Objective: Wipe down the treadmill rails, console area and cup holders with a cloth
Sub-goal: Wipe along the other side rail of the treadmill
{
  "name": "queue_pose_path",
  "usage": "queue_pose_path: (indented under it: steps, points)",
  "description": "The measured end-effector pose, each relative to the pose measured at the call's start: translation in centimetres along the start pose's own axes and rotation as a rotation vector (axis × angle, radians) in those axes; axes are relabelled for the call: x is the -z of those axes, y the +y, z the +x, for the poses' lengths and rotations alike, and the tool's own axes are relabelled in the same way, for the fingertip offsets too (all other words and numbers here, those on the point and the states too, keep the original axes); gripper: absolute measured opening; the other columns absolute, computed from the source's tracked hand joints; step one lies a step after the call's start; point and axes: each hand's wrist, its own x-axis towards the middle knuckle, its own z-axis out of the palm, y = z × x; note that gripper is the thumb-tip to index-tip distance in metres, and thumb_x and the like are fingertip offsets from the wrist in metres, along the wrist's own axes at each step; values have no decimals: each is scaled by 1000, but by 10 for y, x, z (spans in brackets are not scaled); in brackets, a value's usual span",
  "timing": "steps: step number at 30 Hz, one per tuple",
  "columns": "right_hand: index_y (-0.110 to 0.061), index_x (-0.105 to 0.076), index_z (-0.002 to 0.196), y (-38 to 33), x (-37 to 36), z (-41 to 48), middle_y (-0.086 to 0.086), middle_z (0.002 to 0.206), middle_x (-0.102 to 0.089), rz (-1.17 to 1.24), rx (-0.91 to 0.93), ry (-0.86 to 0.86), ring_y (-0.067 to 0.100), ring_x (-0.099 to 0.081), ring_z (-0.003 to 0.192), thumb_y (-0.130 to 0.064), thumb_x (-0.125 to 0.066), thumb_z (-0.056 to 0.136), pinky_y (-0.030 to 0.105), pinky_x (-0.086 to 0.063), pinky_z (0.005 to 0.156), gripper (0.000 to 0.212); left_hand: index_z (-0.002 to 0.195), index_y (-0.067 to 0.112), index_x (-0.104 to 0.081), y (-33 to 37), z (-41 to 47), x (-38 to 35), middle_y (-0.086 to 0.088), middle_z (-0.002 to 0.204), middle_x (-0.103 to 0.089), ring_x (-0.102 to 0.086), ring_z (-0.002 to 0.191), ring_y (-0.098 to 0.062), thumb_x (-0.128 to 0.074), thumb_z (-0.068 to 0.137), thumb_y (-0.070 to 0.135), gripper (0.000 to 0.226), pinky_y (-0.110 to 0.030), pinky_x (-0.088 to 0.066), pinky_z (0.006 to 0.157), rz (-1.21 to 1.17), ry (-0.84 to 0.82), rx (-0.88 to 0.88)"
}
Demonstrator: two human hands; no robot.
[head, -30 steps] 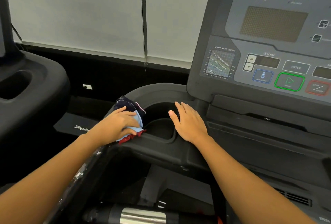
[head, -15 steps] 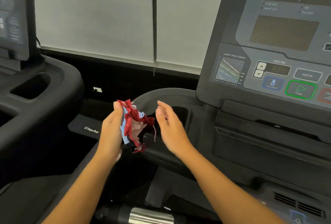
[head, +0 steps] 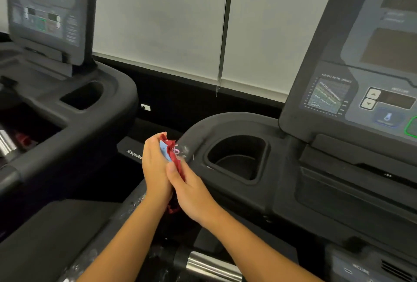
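A crumpled red and light-blue cloth is pressed between both palms, held in the air just left of the treadmill's black cup holder. My left hand grips it from the left. My right hand closes on it from the right, thumb over the red part; a red end hangs below the hands. The grey console with its heart-rate chart and incline buttons rises to the right. The left rail, speckled with pale marks, runs down under my forearms.
A second treadmill with its own console and cup holder stands at the left, a dark gap between the machines. White roller blinds cover the window behind. A chrome handlebar shows at the bottom centre.
The cloth was lifted off the cup holder's rim. My right hand left the rim and closed onto the cloth with the left. The view has swung left.
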Motion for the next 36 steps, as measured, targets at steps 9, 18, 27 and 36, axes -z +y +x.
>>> queue_pose_path:
  steps: [9,18,27,36]
  points:
    - [-31,-53,120,-7,1,3,-19,103,-60,-134,32,46,-11,-56,96,-39,-40,98,8,-42,81,27,95,20,-65,-3,23,20,3,106,-60,-56,100,-8,-34,92,24,31,-29,-45,87,-194,154,112]
    - [-25,-42,136,-5,76,73,0,118,-39,-609,65,428,4,-48,94,-32,-45,97,11,-38,80,39,139,23,-36,-37,31,54,0,139,-39,-42,125,-23,-42,84,64,68,-45,-35,103,869,-592,78]
    - [-20,-37,139,25,33,70,5,141,-35,-1221,-32,222,25,-33,128,-12,-48,93,39,-27,106,48,145,19,-18,-38,19,48,-2,139,-38,-43,123,-21,-57,77,61,89,-37,-39,101,989,-661,-17]
    - [-21,-30,143,26,21,49,6,139,-37,-1220,9,171,24,-35,126,-19,-47,95,38,-27,107,51,130,25,-38,-39,22,46,2,119,-51,-53,101,-16,-64,71,58,73,-35,-47,90,934,-614,-16]
